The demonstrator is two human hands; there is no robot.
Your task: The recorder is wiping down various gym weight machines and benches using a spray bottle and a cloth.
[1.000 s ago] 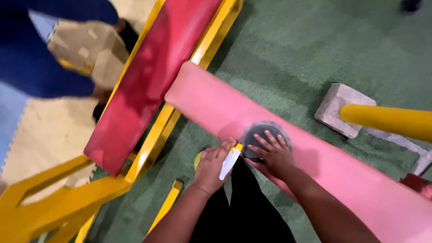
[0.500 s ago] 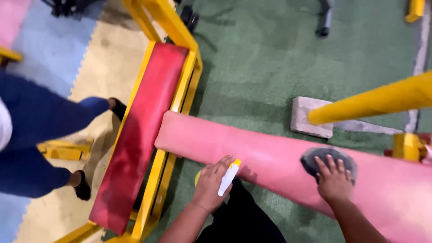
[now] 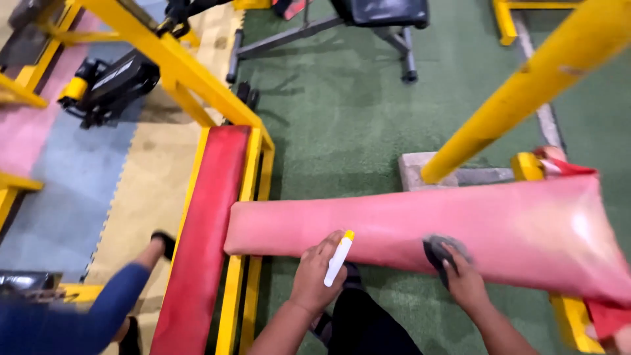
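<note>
Green turf floor [image 3: 342,125], yellow steel frame [image 3: 177,66] around. Long pink padded bench [image 3: 420,227] lies crosswise, left end butting dark red pad [image 3: 210,230] in yellow rails. Yellow slanted post [image 3: 519,85] rises from concrete block [image 3: 413,169] beyond bench's far edge. Another person's blue sleeve [image 3: 72,315] at lower left. Left hand [image 3: 315,276] at bench's near edge, grip closed around white spray bottle [image 3: 338,258] with yellow tip. Right hand [image 3: 463,283] presses dark cloth [image 3: 437,252] on near edge, fingers bent over it; can't tell if clenched.
</note>
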